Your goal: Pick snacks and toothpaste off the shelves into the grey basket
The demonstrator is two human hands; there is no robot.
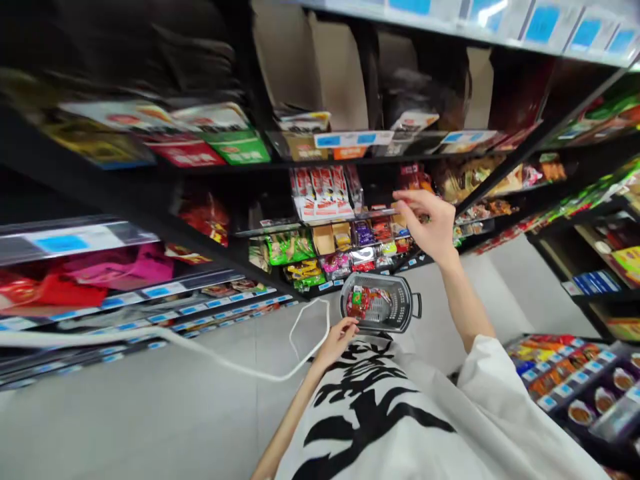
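My right hand point(427, 220) reaches toward the lower shelves, its index finger stretched out and thumb apart, with nothing visible between them. Just beyond its fingertips stand red-and-white snack packets point(325, 190) in an upright row. My left hand point(337, 341) is low, at the near left side of a grey plastic shopping basket point(397, 325). Its fingers are bent together; what they hold, if anything, is hidden. Inside the basket lie red snack packets point(361, 301), one with a green patch. The basket's black handle point(417, 305) sticks out on the right.
A white cable point(240, 365) crosses from the left and loops beside my left hand. Dark shelving with bagged snacks point(290, 245) rises ahead. Pink and red packages point(120, 270) fill a shelf on the left. Another display point(565, 373) stands at lower right, above grey floor point(200, 413).
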